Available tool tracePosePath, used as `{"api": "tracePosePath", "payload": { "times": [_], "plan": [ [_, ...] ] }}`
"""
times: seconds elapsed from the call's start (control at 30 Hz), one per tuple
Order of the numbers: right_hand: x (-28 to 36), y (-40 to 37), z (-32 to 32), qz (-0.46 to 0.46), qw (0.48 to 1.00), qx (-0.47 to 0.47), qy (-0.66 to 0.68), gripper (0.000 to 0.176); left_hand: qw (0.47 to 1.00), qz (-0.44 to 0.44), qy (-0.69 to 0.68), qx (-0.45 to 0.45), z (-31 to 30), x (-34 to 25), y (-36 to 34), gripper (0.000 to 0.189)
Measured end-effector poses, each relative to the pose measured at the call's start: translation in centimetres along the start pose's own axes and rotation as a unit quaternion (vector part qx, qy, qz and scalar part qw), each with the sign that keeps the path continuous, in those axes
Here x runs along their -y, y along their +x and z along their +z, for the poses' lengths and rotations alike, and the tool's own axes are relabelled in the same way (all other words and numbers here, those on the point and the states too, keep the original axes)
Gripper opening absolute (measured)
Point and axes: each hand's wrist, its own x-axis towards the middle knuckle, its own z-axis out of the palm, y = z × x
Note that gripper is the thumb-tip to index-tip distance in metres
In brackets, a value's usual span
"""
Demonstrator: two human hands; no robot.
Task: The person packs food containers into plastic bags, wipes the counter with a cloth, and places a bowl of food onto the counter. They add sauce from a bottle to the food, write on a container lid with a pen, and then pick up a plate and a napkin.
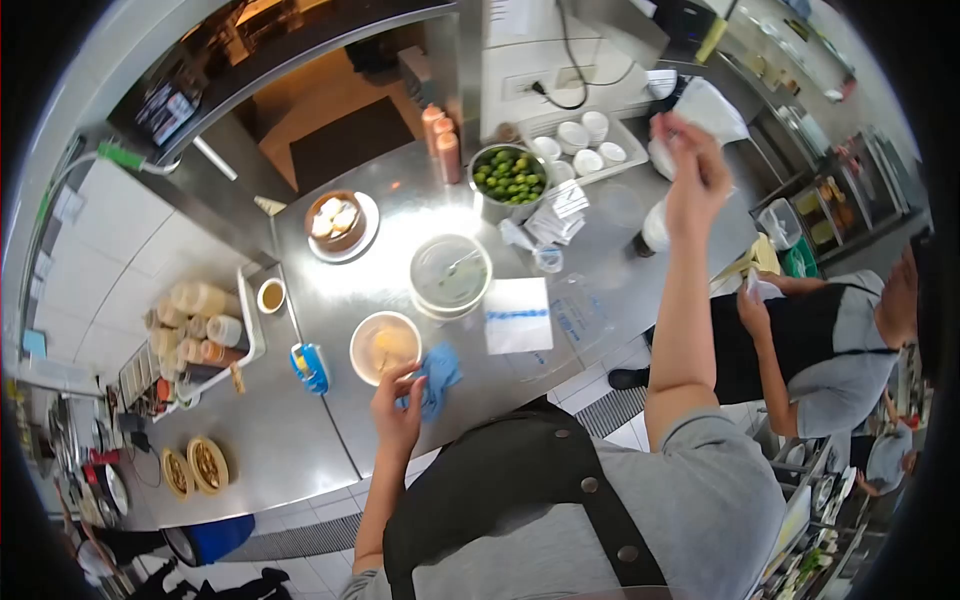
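My left hand (399, 404) is at the near rim of a white tub (386, 347) with something yellowish inside, its fingers pinched together beside a crumpled blue cloth (440, 378). Whether the fingers grip the rim is hard to tell. My right hand (697, 180) is raised over the right end of the steel counter, fingers curled together, near a white plastic bag (712, 108); what it holds, if anything, I cannot make out. Between the hands are a round lidded container (451, 274) and a white packet with blue print (518, 316).
A bowl of green limes (509, 174), red sauce bottles (448, 158) and a tray of white cups (586, 143) line the counter's back. A brown pot (336, 221) sits on a plate. Squeeze bottles (200, 325) fill a left bin. A co-worker (780, 345) stands at right.
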Motion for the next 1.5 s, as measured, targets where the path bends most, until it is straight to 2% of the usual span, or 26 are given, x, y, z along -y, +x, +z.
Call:
{"api": "tracePosePath", "payload": {
  "times": [0.03,0.1,0.2,0.3,0.4,0.5,0.53,0.57,0.63,0.7,0.77,0.83,0.93,1.03,1.07,1.17,1.23,1.27,1.3,1.33,1.37,1.4,1.43,1.5],
  "plan": [
    [-0.2,2.9,-1.2,-0.051,0.997,-0.053,0.001,0.017,1.0,-0.004,0.001,-0.006,0.3,-0.2,-0.2,0.023],
    [-3.1,8.5,-4.0,-0.115,0.982,-0.122,-0.089,0.016,1.0,-0.013,0.002,-0.024,1.6,-1.2,-0.4,0.019],
    [-5.0,12.6,-5.1,-0.133,0.928,-0.089,-0.336,0.013,0.998,-0.019,0.004,-0.059,4.0,-3.1,-0.3,0.014],
    [-9.9,13.8,-3.4,-0.133,0.962,-0.018,-0.236,0.014,0.997,-0.007,0.02,-0.07,7.1,-5.0,-0.5,0.015],
    [-12.8,14.8,-1.2,-0.126,0.97,0.021,-0.209,0.013,0.999,-0.018,0.002,-0.051,9.8,-6.3,-0.9,0.016],
    [-16.1,16.6,1.0,-0.205,0.955,-0.034,-0.212,0.014,0.998,0.028,0.041,-0.034,10.7,-6.3,-1.6,0.018],
    [-16.8,16.9,1.7,-0.182,0.958,-0.033,-0.218,0.018,0.998,0.014,0.045,-0.04,10.7,-6.4,-1.9,0.019],
    [-17.4,16.4,2.0,-0.225,0.938,-0.067,-0.255,0.018,0.997,0.001,0.053,-0.051,10.6,-6.4,-2.1,0.018],
    [-18.7,16.1,2.4,-0.245,0.929,-0.109,-0.256,0.016,0.995,-0.019,0.069,-0.076,10.5,-6.2,-2.4,0.018],
    [-19.6,15.7,1.8,-0.219,0.937,-0.096,-0.255,0.017,0.992,-0.038,0.058,-0.103,10.7,-6.0,-2.8,0.017],
    [-19.7,14.9,1.4,-0.264,0.934,-0.072,-0.229,0.029,0.991,-0.048,0.044,-0.118,10.9,-5.9,-3.1,0.016],
    [-19.6,15.2,1.3,-0.331,0.903,-0.069,-0.263,0.034,0.991,-0.066,0.037,-0.11,11.1,-5.5,-3.4,0.017],
    [-19.2,15.2,-0.4,-0.334,0.871,0.035,-0.36,0.038,0.991,-0.073,0.025,-0.107,11.8,-4.8,-3.5,0.014],
    [-17.5,13.1,0.0,-0.299,0.922,-0.007,-0.247,0.052,0.979,-0.135,0.098,-0.113,10.9,-3.2,-3.3,0.011],
    [-14.9,11.0,-0.3,-0.278,0.927,0.005,-0.251,0.067,0.971,-0.157,0.104,-0.149,10.3,-1.4,-3.5,0.015],
    [-13.2,3.4,-1.5,-0.219,0.946,0.049,-0.235,0.059,0.926,-0.242,-0.01,-0.291,6.9,3.5,-4.1,0.025],
    [-13.7,-4.6,-2.4,-0.166,0.933,0.144,-0.283,0.055,0.907,-0.271,0.009,-0.323,4.5,5.3,-4.2,0.032],
    [-14.1,-9.2,-2.3,-0.092,0.964,0.183,-0.17,0.057,0.899,-0.283,0.017,-0.334,3.6,6.0,-3.8,0.036],
    [-15.4,-13.7,-3.7,-0.069,0.936,0.257,-0.23,0.06,0.885,-0.314,-0.01,-0.345,3.0,6.4,-3.3,0.037],
    [-15.9,-17.6,-4.8,-0.006,0.919,0.335,-0.209,0.069,0.869,-0.344,-0.036,-0.354,2.7,6.8,-2.7,0.038],
    [-15.4,-20.6,-6.1,0.013,0.884,0.397,-0.248,0.082,0.851,-0.375,-0.061,-0.363,2.3,7.2,-2.2,0.039],
    [-13.9,-22.8,-7.2,0.058,0.85,0.439,-0.284,0.087,0.84,-0.407,-0.135,-0.332,1.6,8.3,-1.8,0.036],
    [-12.7,-24.5,-8.4,0.104,0.812,0.479,-0.315,0.091,0.834,-0.418,-0.199,-0.3,1.1,8.5,-1.4,0.029],
    [-12.0,-27.4,-10.6,0.149,0.796,0.475,-0.344,0.094,0.841,-0.4,-0.229,-0.284,0.6,9.7,-1.0,0.033]
  ]
}}
